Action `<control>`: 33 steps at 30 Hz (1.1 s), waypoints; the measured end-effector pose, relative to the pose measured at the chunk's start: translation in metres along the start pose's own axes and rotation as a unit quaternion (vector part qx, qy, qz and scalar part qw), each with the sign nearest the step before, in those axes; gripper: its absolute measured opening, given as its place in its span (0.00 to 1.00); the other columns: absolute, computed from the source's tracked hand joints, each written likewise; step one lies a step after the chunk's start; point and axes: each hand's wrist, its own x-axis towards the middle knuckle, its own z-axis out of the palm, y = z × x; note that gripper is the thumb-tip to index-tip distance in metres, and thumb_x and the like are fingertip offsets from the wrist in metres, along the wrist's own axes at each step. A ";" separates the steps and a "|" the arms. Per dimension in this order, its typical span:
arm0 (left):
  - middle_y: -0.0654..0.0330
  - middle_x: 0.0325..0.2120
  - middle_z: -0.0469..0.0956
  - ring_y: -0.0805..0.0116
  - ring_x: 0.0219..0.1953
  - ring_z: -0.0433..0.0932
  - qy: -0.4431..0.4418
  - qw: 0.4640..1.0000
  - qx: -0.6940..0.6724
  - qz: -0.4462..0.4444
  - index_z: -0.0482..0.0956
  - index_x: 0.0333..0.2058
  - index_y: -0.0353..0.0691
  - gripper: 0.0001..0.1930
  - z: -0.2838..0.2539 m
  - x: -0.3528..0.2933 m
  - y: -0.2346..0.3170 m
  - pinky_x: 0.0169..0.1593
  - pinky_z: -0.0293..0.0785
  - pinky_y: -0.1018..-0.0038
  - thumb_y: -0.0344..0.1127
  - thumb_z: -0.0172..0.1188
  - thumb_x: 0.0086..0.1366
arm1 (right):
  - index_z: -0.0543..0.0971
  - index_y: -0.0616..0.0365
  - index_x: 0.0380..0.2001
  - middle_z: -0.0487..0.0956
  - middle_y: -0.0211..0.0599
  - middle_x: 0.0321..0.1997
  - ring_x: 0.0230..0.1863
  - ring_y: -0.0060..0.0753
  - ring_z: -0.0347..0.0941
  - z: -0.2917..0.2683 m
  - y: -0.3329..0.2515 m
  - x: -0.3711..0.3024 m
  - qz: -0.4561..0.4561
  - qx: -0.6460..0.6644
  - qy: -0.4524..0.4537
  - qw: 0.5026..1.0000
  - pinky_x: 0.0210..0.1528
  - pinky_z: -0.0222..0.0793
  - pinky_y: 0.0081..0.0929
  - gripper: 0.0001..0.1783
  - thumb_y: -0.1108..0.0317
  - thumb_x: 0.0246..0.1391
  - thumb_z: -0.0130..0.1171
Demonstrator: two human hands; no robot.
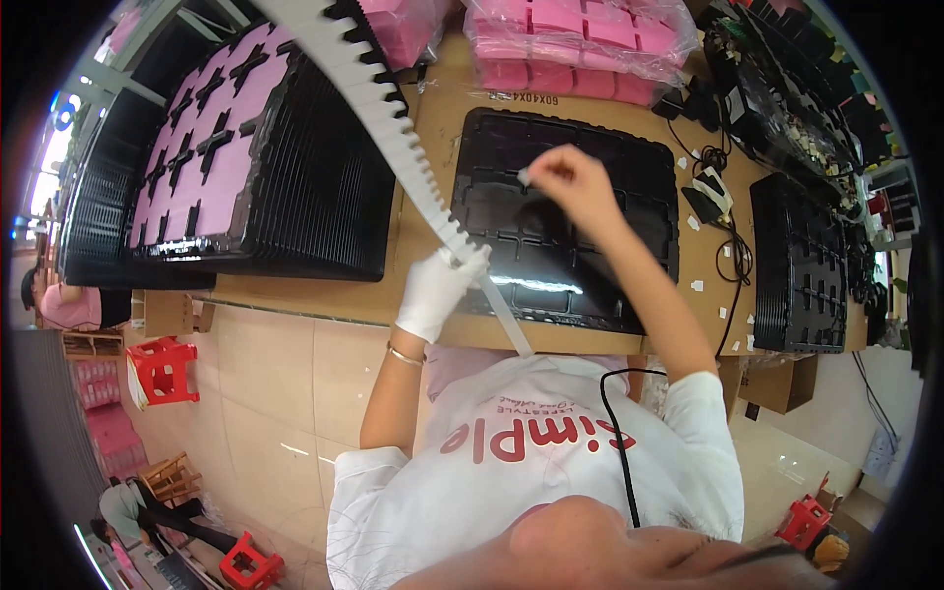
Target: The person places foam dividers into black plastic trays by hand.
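My left hand (441,287), in a white glove, is closed on a long white strip (366,103) with a row of tabs along one edge. The strip rises far to the upper left, and its narrow tail hangs below the glove to the table edge. My bare right hand (578,187) pinches a small whitish piece (524,177), which looks like a tab from the strip. That hand is above a black plastic tray (492,147) with divided sections, lying on the cardboard-covered table (425,138). Whether the piece touches the tray, I cannot tell.
Tall stacked black trays (324,187) with pink inserts (187,157) stand at left. Bagged pink sheets (580,39) lie behind. More black trays (801,265), a black cable (737,261) and scattered white tabs (696,285) are at right. People and red stools (162,369) are left.
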 end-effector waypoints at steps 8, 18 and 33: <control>0.66 0.25 0.81 0.85 0.21 0.75 -0.003 0.999 0.029 -0.021 0.80 0.33 0.34 0.15 0.011 -0.007 -0.006 0.23 0.65 0.87 0.43 0.65 0.61 | 0.85 0.58 0.28 0.83 0.43 0.29 0.30 0.37 0.79 0.024 0.077 0.123 0.014 -0.170 -0.128 0.977 0.37 0.74 0.33 0.10 0.65 0.41 0.66; 0.67 0.24 0.81 0.85 0.22 0.76 -0.009 0.998 0.050 -0.046 0.81 0.32 0.37 0.14 0.009 -0.010 0.007 0.23 0.66 0.86 0.44 0.65 0.61 | 0.82 0.58 0.23 0.81 0.46 0.25 0.31 0.47 0.79 0.033 0.068 0.119 0.013 -0.351 -0.086 0.932 0.38 0.73 0.40 0.08 0.65 0.39 0.66; 0.56 0.35 0.82 0.76 0.27 0.81 -0.042 0.996 0.053 -0.065 0.74 0.52 0.29 0.27 0.003 -0.005 0.001 0.34 0.74 0.82 0.45 0.63 0.62 | 0.82 0.59 0.22 0.81 0.45 0.26 0.32 0.45 0.79 0.034 0.071 0.121 0.009 -0.348 -0.096 0.933 0.39 0.73 0.39 0.09 0.65 0.39 0.67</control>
